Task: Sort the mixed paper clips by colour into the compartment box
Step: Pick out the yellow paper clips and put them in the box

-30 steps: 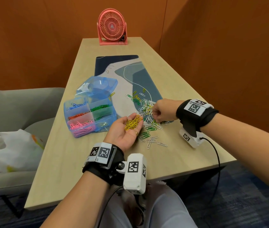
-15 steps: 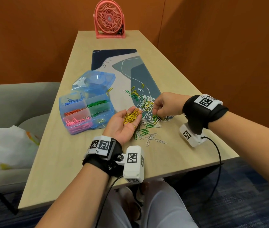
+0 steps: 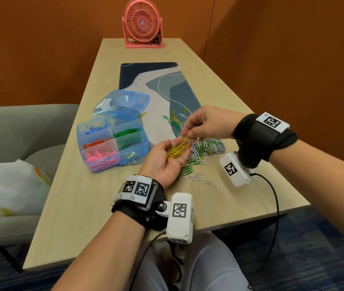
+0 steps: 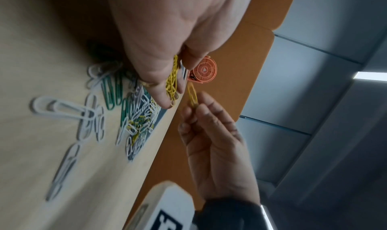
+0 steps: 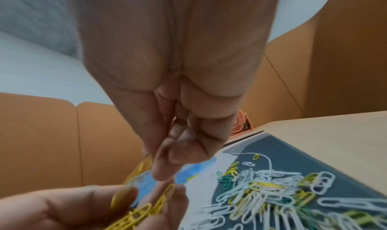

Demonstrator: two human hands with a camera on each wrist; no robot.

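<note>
My left hand point(image 3: 179, 147) lies palm up over the table's near part, loosely cupped, with a heap of yellow clips point(image 3: 176, 153) resting in it. My right hand point(image 3: 187, 134) hovers just above that palm and pinches one yellow clip point(image 3: 185, 139) between thumb and fingertips; the left wrist view shows this pinched clip point(image 4: 192, 95) hanging from the fingers. The blue compartment box point(image 3: 80, 141) stands to the left, with blue, green, orange and pink clips in separate cells. A mixed pile of white, green and yellow clips point(image 3: 205, 149) lies under and right of my hands.
The box's blue lid point(image 3: 122, 103) lies just behind the box, on a patterned desk mat point(image 3: 152, 80). A pink fan point(image 3: 143, 24) stands at the table's far end. A grey chair with a white plastic bag point(image 3: 9, 185) is on the left.
My right hand rose off the mixed pile with a yellow clip and moved left over my left palm. The left hand stayed palm up with its yellow heap.
</note>
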